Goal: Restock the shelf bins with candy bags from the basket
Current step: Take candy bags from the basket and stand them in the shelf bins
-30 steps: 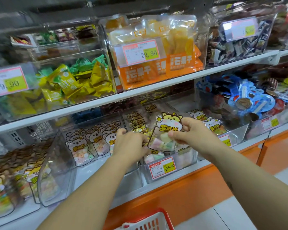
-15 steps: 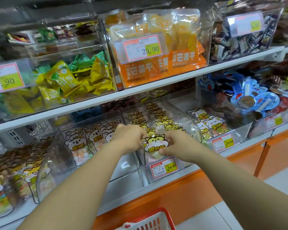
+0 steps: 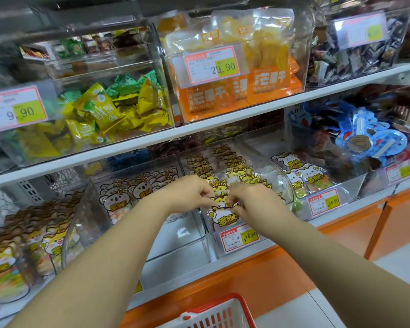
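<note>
A yellow cat-print candy bag (image 3: 224, 215) stands at the front of a clear shelf bin (image 3: 287, 183) on the lower shelf, ahead of two rows of the same bags. My left hand (image 3: 187, 194) pinches the bag's top left edge. My right hand (image 3: 253, 201) pinches its top right edge. The bag's lower part sits inside the bin behind a 16.80 price tag (image 3: 240, 237). The red and white basket (image 3: 219, 313) shows only its rim at the bottom edge.
A bin of koala-print bags (image 3: 137, 190) lies to the left with bare room at its front. To the right, a bin of white rabbit-print bags (image 3: 303, 176). The upper shelf (image 3: 199, 131) holds bins of yellow-green candy and orange mango bags. An orange base panel runs below.
Both hands lowered the cat-print bag from above the bin down into the bin's front, and they now pinch only its top edge.
</note>
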Available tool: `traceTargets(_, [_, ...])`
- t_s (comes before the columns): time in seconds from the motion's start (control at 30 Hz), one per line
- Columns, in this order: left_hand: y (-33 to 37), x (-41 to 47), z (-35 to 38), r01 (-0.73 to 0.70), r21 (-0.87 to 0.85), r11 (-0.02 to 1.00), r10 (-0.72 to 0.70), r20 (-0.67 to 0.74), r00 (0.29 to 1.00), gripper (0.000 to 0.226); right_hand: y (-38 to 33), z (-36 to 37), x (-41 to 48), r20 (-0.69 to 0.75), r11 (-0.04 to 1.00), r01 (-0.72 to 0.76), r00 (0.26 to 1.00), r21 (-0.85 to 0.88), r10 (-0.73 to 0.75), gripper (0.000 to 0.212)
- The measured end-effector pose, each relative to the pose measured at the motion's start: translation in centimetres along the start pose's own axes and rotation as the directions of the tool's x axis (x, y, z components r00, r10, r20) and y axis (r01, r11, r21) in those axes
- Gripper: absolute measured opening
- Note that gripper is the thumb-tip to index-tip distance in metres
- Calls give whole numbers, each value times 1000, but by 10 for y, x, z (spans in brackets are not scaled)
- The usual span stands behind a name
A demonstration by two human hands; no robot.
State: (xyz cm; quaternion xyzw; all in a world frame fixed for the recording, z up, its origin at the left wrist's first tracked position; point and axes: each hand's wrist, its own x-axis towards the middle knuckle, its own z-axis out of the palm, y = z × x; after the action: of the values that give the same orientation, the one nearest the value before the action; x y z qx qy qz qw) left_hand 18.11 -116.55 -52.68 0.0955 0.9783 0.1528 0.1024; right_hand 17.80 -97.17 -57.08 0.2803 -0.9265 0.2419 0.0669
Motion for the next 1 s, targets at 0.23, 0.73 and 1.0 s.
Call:
traceTargets(0.23, [15, -19, 9, 55, 37, 998, -53, -43, 998, 46, 0, 19, 2, 45, 976, -23, 998, -216, 33, 14])
traceTargets(0.73, [38, -16, 54, 140, 572, 809, -19, -213, 977, 25, 6, 19, 2, 14, 958, -78, 996, -278, 85, 20])
traceTargets(1.0, [38, -35, 60, 134, 255, 958, -44, -333, 942, 63, 9, 23, -23, -170, 996, -84, 982, -26, 79, 41])
